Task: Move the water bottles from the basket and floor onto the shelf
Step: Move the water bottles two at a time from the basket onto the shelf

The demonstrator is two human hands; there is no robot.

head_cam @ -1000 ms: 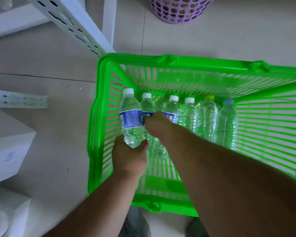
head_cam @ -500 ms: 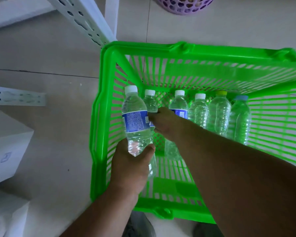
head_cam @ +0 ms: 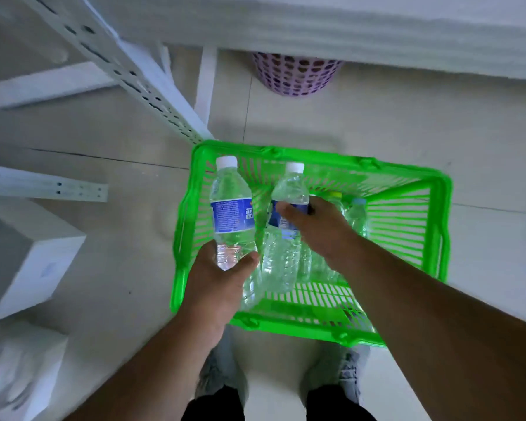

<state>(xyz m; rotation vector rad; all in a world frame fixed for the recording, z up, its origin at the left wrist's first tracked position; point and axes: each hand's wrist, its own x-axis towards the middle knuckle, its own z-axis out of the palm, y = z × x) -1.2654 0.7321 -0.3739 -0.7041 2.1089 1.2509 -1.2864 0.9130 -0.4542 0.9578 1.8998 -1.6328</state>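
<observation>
Above the green basket (head_cam: 438, 238) on the tiled floor (head_cam: 407, 126), seen from the head camera, each hand carries one water bottle. The left hand (head_cam: 216, 284) grips the base of a white-capped bottle (head_cam: 231, 208) with a blue label, held cap-forward over the basket's left side. The right hand (head_cam: 316, 229) closes round the labelled middle of a second bottle (head_cam: 283, 235), just beside the first and tilted. More bottles (head_cam: 357, 214) lie in the basket past the right hand, partly hidden. A white shelf frame (head_cam: 128, 71) stands at upper left, a purple perforated bin (head_cam: 295, 74) beyond the basket, and white boxes (head_cam: 28, 253) at left.
</observation>
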